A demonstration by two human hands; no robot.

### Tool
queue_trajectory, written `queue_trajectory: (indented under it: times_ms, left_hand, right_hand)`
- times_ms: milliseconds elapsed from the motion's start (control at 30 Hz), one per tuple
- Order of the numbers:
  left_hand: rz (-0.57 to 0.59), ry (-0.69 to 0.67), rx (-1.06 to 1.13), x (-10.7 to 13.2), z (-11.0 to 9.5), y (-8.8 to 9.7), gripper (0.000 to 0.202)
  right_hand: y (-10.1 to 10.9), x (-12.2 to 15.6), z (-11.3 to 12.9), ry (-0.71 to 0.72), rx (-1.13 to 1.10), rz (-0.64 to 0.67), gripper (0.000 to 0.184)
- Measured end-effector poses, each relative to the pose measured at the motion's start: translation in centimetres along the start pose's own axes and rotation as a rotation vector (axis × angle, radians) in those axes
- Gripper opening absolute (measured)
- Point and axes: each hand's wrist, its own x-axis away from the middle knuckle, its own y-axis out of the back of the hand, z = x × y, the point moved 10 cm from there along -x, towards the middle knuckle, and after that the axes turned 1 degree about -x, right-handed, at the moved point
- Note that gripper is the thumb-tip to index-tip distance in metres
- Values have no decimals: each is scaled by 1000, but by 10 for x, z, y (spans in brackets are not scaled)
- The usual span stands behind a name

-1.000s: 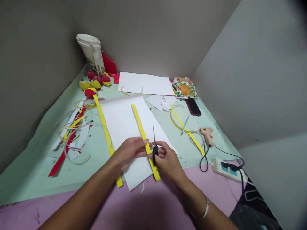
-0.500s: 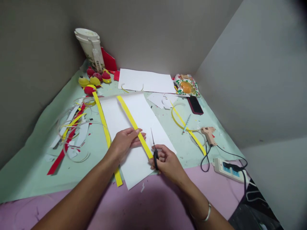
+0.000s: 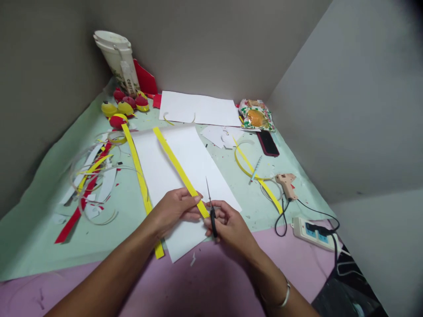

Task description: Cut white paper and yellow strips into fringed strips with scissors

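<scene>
My left hand [image 3: 180, 209] is closed on a yellow paper strip [image 3: 175, 162], pinching it between thumb and fingers near its lower end. The strip slants up and away to the left over a white sheet [image 3: 185, 149]. Black-handled scissors [image 3: 212, 215] are gripped in my right hand [image 3: 228, 222], their thin blades pointing away from me. The strip's near end reaches the fingers of my right hand, beside the scissors. Another yellow strip [image 3: 138, 171] lies along the left edge of the sheet and passes under my left forearm.
On the left lie paper scraps and a red strip [image 3: 87, 193]; behind them are red and yellow balls [image 3: 125, 108] and a white bucket [image 3: 115, 57]. On the right are a pen [image 3: 256, 168], a phone [image 3: 268, 143], a glue gun [image 3: 287, 184] and a power strip [image 3: 315, 233].
My left hand has slid down the yellow strip towards its near end, closer to the scissors. The whole view has shifted slightly.
</scene>
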Motion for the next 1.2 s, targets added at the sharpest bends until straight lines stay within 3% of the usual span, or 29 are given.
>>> queue_trajectory:
  times_ms: [233, 533, 733, 1200]
  left_hand:
    - [-139, -47, 133, -3, -7, 20, 12]
    - [-98, -125, 154, 0, -17, 20, 21]
    - [-98, -100, 133, -2, -14, 23, 13]
    - [-80, -80, 165, -7, -7, 25, 7]
  right_hand:
    - [-1, 4, 6, 76, 186, 43, 32]
    - [1, 6, 12, 112, 380, 23, 30]
    - [5, 6, 19, 164, 514, -32, 34]
    - [-1, 8, 21, 262, 595, 13, 32]
